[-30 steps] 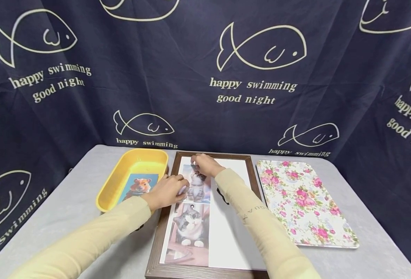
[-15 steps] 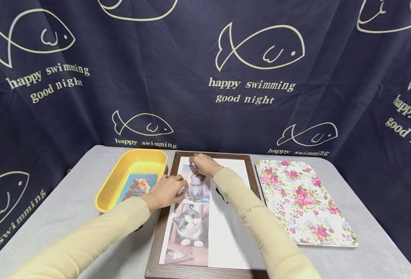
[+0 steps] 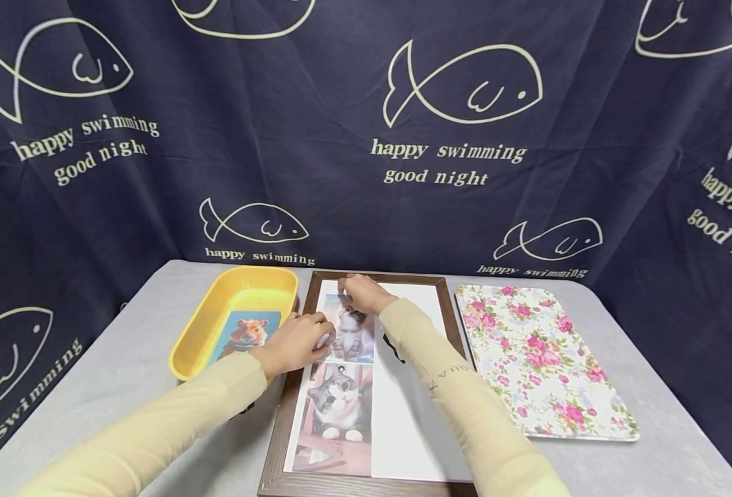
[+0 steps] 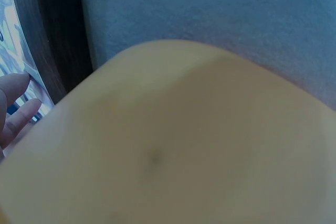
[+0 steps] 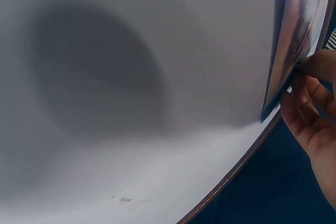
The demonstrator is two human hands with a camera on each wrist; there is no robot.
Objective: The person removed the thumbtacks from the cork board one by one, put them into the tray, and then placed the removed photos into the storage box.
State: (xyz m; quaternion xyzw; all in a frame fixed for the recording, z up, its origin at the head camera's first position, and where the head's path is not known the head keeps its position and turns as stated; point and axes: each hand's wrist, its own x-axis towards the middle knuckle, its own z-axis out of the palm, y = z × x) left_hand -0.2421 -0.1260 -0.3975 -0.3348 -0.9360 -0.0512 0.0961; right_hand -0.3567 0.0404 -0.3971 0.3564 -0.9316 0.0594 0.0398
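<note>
A photo of a sitting kitten [image 3: 349, 342] lies in the upper left of a brown picture frame [image 3: 341, 484] with a white backing [image 3: 422, 435]. My right hand [image 3: 364, 293] pinches its far edge; in the right wrist view, thumb and fingers [image 5: 297, 121] meet at the border of the photo [image 5: 295, 40], which stands slightly off the white sheet. At the photo's left edge my left hand [image 3: 300, 338] holds it with bent fingers. The left wrist view catches only some fingertips [image 4: 23, 116] there. Directly below, a grey-and-white cat photo [image 3: 339, 414] lies flat.
Left of the frame stands a yellow tray [image 3: 207, 314] with a hamster picture [image 3: 248, 333] in it. A floral-patterned board [image 3: 540, 359] lies to the right on the grey tabletop [image 3: 670, 428]. A dark blue fish-print curtain [image 3: 341, 172] hangs behind.
</note>
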